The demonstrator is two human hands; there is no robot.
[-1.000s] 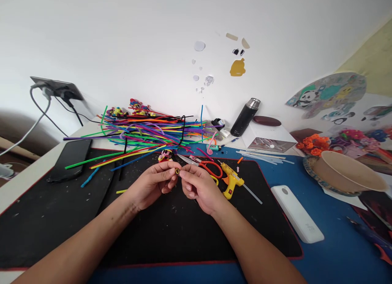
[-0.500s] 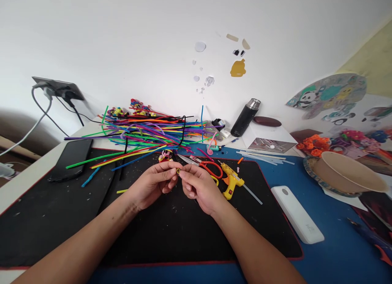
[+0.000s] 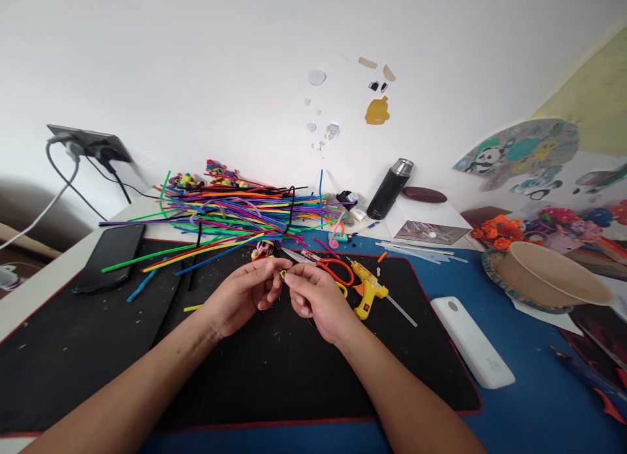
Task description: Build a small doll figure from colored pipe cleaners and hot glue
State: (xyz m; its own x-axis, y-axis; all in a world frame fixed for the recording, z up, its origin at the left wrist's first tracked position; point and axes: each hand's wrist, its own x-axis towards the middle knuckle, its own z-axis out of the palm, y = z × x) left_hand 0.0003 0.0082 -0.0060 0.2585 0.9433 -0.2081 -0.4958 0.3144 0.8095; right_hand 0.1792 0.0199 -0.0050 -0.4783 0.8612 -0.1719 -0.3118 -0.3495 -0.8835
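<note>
The left hand (image 3: 245, 296) and right hand (image 3: 321, 300) share a pinching grip on a small yellow loop (image 3: 283, 274) above the black mat (image 3: 289, 375); the left now covers more of it than a moment ago, suggesting a slight readjustment

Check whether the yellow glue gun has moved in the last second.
No. The yellow glue gun lies at the same place and angle on the black mat; both shift slightly together in the view, which suggests camera movement.
</note>
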